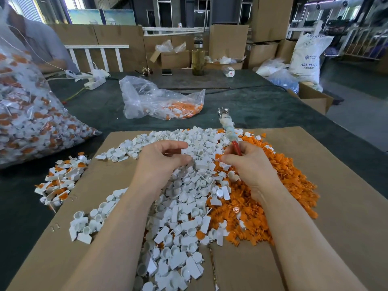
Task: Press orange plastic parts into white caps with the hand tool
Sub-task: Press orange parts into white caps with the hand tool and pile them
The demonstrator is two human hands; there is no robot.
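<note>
Head view: left hand pinches a white cap at its fingertips over the white cap pile on the cardboard sheet. Right hand has its grip curled round the hand tool, red handle in the fist, wrapped shaft pointing away; thumb and forefinger also nip an orange part. Orange pile lies to the right. Risk: with tool and part sharing one hand, the part may slip, or seat crooked in the cap.
</note>
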